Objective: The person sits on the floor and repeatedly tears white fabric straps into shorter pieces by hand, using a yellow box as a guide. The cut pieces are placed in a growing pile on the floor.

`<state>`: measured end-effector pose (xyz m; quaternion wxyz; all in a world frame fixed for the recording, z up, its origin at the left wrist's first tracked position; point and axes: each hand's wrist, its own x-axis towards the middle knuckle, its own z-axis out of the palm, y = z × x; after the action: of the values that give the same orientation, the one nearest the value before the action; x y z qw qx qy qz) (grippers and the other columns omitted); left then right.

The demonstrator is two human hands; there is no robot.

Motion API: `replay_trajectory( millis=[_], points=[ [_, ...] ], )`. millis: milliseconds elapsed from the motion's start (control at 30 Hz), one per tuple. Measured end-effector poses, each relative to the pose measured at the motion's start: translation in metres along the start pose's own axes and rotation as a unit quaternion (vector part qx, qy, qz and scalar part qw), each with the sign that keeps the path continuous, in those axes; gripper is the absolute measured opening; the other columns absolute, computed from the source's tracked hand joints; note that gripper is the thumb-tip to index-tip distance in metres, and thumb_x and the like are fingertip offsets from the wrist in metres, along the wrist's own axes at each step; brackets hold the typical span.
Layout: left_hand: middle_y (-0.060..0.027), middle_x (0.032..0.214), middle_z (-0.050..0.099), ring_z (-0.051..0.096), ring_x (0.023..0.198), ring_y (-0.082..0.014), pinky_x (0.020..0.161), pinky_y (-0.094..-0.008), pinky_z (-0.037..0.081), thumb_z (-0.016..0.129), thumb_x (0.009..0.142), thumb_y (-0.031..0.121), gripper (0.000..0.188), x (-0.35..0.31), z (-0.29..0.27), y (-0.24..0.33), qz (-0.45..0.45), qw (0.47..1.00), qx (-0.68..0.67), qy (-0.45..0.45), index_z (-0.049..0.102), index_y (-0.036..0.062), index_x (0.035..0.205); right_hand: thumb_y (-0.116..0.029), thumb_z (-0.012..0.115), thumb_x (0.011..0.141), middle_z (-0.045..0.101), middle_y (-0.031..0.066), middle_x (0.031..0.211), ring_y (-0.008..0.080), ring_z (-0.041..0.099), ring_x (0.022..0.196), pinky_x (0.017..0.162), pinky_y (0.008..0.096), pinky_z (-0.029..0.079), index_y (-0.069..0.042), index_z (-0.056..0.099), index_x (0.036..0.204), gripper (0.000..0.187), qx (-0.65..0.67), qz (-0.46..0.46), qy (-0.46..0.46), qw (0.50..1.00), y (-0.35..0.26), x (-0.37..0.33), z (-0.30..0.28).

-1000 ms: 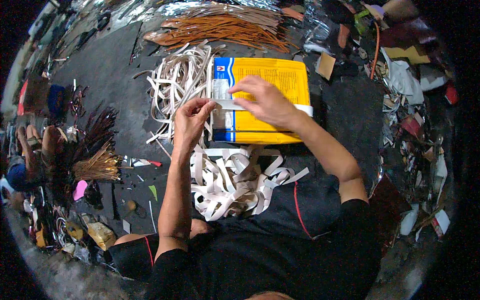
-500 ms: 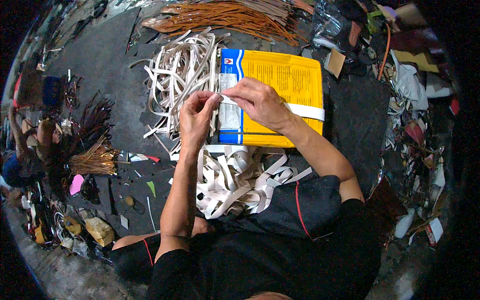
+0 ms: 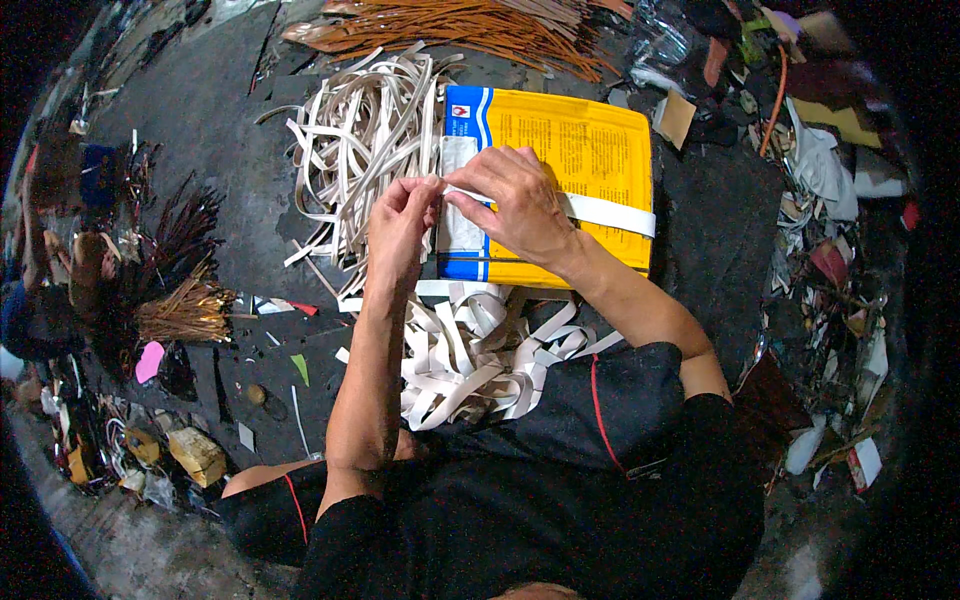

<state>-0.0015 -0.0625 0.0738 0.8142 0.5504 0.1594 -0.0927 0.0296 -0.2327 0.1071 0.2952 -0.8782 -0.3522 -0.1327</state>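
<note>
A yellow flat-sided container or panel (image 3: pixel 590 130) with a blue band along its left side lies before me. Across it runs a white flat strip (image 3: pixel 612 214), passing under my right hand (image 3: pixel 520 205). At the panel's left edge the fingertips of my left hand (image 3: pixel 400 225) are pinched together on the strip's end. My right thumb and forefinger close on the strip just beside them, the two hands nearly touching. What exactly sits between the fingertips is too small to tell. A tangle of narrow whitish strips (image 3: pixel 345 150) lies left of the panel, and wider white strips (image 3: pixel 470 350) are heaped nearer my lap.
Bundles of orange-brown strips (image 3: pixel 470 35) lie at the far side. Mixed scraps (image 3: pixel 825 190) cover the right side. At the left are a brown bristly bundle (image 3: pixel 190 305), a pink scrap (image 3: pixel 150 361) and a person's arm (image 3: pixel 35 240).
My right hand's thumb has parted further from its other fingers, and both hands stay at the panel's left edge. The whole view has shifted slightly.
</note>
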Motion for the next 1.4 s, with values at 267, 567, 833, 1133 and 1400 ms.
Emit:
replay_trajectory(
  millis=[267, 567, 833, 1133, 1400],
  points=[
    [-0.0037, 0.081, 0.066, 0.058, 0.073, -0.0063, 0.066, -0.0195, 0.046, 0.068, 0.089, 0.019, 0.023, -0.002, -0.001, -0.012, 0.092, 0.992, 0.08, 0.04, 0.066, -0.0022, 0.096, -0.01, 0.071, 0.076, 0.058, 0.0079, 0.081, 0.0277, 0.057, 0.077, 0.07, 0.0383, 0.047, -0.007, 0.066, 0.084, 0.01, 0.051, 0.0, 0.028, 0.998, 0.0, 0.006, 0.005],
    [0.001, 0.077, 0.06, 0.05, 0.069, -0.0052, 0.063, -0.0191, 0.04, 0.064, 0.091, 0.023, 0.02, 0.003, -0.006, -0.012, 0.006, 1.0, 0.005, 0.015, 0.062, 0.0028, 0.092, -0.01, 0.07, 0.079, 0.06, 0.0092, 0.086, 0.0267, 0.06, 0.081, 0.072, 0.0358, 0.051, -0.005, 0.067, 0.092, 0.014, 0.054, 0.001, -0.004, 0.999, -0.002, 0.004, 0.003],
    [0.0003, 0.079, 0.059, 0.05, 0.067, -0.0046, 0.058, -0.0177, 0.038, 0.063, 0.089, 0.016, 0.016, 0.015, -0.016, -0.027, -0.046, 0.981, -0.186, -0.017, 0.06, 0.0031, 0.098, -0.009, 0.071, 0.079, 0.062, 0.009, 0.085, 0.026, 0.06, 0.081, 0.072, 0.0353, 0.05, -0.005, 0.068, 0.093, 0.015, 0.079, 0.012, -0.002, 0.997, 0.0, 0.008, 0.008],
    [0.0031, 0.072, 0.055, 0.041, 0.06, -0.0028, 0.053, -0.0178, 0.032, 0.063, 0.092, 0.02, 0.016, 0.005, -0.004, -0.018, -0.028, 0.994, -0.106, 0.007, 0.059, 0.0054, 0.088, -0.008, 0.073, 0.077, 0.062, 0.0078, 0.084, 0.0232, 0.06, 0.079, 0.07, 0.0332, 0.051, -0.003, 0.069, 0.093, 0.017, 0.088, -0.003, 0.013, 0.996, 0.006, 0.003, 0.008],
    [0.0006, 0.075, 0.058, 0.044, 0.06, -0.0031, 0.053, -0.0162, 0.033, 0.065, 0.09, 0.018, 0.015, 0.018, -0.025, -0.032, -0.052, 0.989, -0.129, 0.048, 0.06, 0.0046, 0.089, -0.008, 0.073, 0.077, 0.063, 0.0069, 0.085, 0.0219, 0.06, 0.079, 0.07, 0.0328, 0.051, -0.004, 0.07, 0.094, 0.018, 0.077, -0.005, 0.007, 0.997, 0.006, 0.002, 0.008]
  ],
)
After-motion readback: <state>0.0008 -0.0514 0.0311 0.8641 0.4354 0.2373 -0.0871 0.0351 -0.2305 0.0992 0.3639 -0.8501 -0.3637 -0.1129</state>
